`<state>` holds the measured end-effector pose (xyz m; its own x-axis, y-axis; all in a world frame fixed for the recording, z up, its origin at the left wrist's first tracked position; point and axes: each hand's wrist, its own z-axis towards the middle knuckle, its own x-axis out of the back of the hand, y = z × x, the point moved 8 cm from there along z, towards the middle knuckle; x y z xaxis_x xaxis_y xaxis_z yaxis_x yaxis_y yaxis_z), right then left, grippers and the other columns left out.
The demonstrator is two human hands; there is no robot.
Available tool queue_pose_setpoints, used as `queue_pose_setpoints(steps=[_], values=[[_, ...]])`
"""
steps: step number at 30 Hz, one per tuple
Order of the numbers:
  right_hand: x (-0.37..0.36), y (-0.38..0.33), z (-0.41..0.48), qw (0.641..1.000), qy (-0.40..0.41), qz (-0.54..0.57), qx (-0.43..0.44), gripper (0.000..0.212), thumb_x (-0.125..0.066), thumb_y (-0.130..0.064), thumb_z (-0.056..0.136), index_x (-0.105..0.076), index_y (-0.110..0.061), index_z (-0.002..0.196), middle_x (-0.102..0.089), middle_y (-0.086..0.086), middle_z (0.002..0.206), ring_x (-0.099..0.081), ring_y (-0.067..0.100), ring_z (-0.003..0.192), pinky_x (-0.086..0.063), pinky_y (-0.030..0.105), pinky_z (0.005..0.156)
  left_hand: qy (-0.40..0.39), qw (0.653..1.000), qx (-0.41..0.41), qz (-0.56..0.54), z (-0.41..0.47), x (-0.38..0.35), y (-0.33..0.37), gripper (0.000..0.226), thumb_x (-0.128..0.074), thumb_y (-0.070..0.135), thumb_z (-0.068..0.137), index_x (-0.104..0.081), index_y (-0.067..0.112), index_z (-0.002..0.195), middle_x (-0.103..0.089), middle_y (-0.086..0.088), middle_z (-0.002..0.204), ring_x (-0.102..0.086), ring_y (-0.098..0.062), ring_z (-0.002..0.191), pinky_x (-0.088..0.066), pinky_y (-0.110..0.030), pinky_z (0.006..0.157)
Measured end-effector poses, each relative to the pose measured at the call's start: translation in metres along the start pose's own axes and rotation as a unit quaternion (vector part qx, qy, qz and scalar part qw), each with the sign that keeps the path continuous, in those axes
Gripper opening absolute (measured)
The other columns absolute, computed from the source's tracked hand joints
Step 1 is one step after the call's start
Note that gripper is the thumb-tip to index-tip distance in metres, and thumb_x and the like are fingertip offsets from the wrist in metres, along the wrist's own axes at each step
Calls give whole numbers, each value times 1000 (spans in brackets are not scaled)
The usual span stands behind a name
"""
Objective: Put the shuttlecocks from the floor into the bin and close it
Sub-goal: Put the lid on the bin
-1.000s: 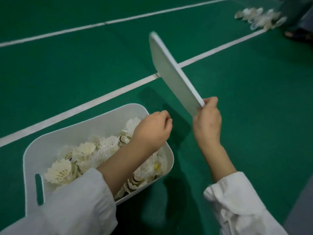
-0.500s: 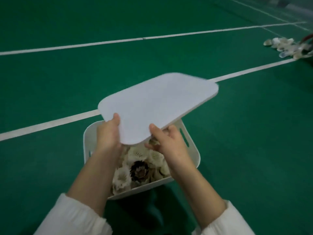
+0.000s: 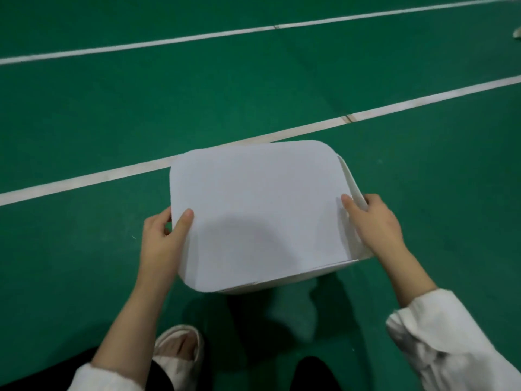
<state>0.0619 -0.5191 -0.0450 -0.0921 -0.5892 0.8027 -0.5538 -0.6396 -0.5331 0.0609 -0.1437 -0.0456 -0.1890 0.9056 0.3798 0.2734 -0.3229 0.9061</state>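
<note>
While the white lid (image 3: 259, 210) lies flat over the bin (image 3: 282, 287), both hands hold it by its short sides. The left hand (image 3: 160, 244) grasps the left edge of the lid: the thumb (image 3: 183, 221) lies on top and the fingers are curled under the edge. The right hand (image 3: 375, 221) grasps the right side: its thumb lies on the top of the lid, and its fingers are curled round the outside of the rim (image 3: 353, 187) of the bin, so lid and rim are pinched together.

The lid does not sit exactly on the bin. It is shifted a little to the left, so on the right a strip of the rim shows beside it, and on the left the lid hangs over. If the lid is pressed fully down, I cannot tell. It covers the whole opening, so the inside of the bin is hidden.

The bin stands on the green floor (image 3: 112, 108), just in front of a white line (image 3: 84, 179) which passes behind it. A second line (image 3: 197, 38) runs farther away. Near the lower edge there is a pale shoe (image 3: 180, 351), and a white sleeve (image 3: 439, 348) covers the right forearm. At the far right edge a small pale thing (image 3: 517, 32) lies on the floor, too cut off to name.
</note>
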Motion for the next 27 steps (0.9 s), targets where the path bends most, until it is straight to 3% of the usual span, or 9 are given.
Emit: queue_pose_setpoints(steps=[2, 6, 9, 12, 18, 23, 27], values=[[-4, 3, 2, 1000, -2, 21, 0, 44, -44, -45, 91, -52, -6, 109, -61, 14, 107, -53, 30, 85, -40, 35, 71, -6, 1000, -10, 9, 1, -8, 0, 33, -47, 47, 90, -60, 25, 110, -56, -4, 113, -53, -16, 96, -44, -40, 85], [-1, 0, 5, 998, 12, 50, 24, 35, -45, -32, 93, -56, -4, 110, -63, 15, 106, -53, 29, 85, -40, 33, 71, 16, 999, 22, -21, 0, -19, -6, 32, -38, 38, 96, -54, 25, 120, -59, 6, 104, -55, -13, 91, -42, -34, 77], [-1, -2, 7, 998, -1, 57, 30, 37, -46, -34, 93, -55, -6, 115, -63, 14, 108, -52, 27, 85, -38, 30, 71, 31, 997, 50, -44, 0, -17, -16, 29, -36, 36, 97, -60, 20, 100, -61, 3, 92, -55, -12, 79, -43, -32, 68], [-3, -6, 10, 998, -1, 44, 37, 40, -44, -38, 93, -54, -6, 116, -62, 14, 111, -50, 26, 86, -37, 31, 73, 34, 991, 101, -77, 2, -15, -26, 35, -35, 35, 98, -59, 16, 79, -62, 1, 82, -58, -18, 76, -47, -31, 70], [1, -14, 8, 996, -7, 70, 58, 38, -40, -38, 94, -51, -15, 123, -61, 4, 114, -53, 23, 96, -37, 30, 78, 22, 986, 143, -78, 7, -22, -22, 35, -34, 34, 98, -55, 19, 75, -61, 0, 83, -58, -23, 82, -47, -39, 84], [10, -5, 6, 992, 10, 116, 49, 35, -44, -39, 93, -56, -15, 115, -61, 1, 101, -55, 23, 91, -38, 29, 75, 45, 987, 136, -70, -3, -23, -20, 36, -34, 34, 98, -54, 15, 74, -57, 0, 77, -53, -18, 71, -42, -31, 69], [10, 9, -1, 985, 30, 159, 53, 30, -48, -36, 92, -59, -16, 111, -63, -2, 96, -57, 18, 84, -40, 25, 64, 53, 993, 97, -50, -11, -28, -21, 35, -32, 32, 98, -56, 10, 86, -55, 2, 76, -48, -13, 67, -37, -29, 61]])
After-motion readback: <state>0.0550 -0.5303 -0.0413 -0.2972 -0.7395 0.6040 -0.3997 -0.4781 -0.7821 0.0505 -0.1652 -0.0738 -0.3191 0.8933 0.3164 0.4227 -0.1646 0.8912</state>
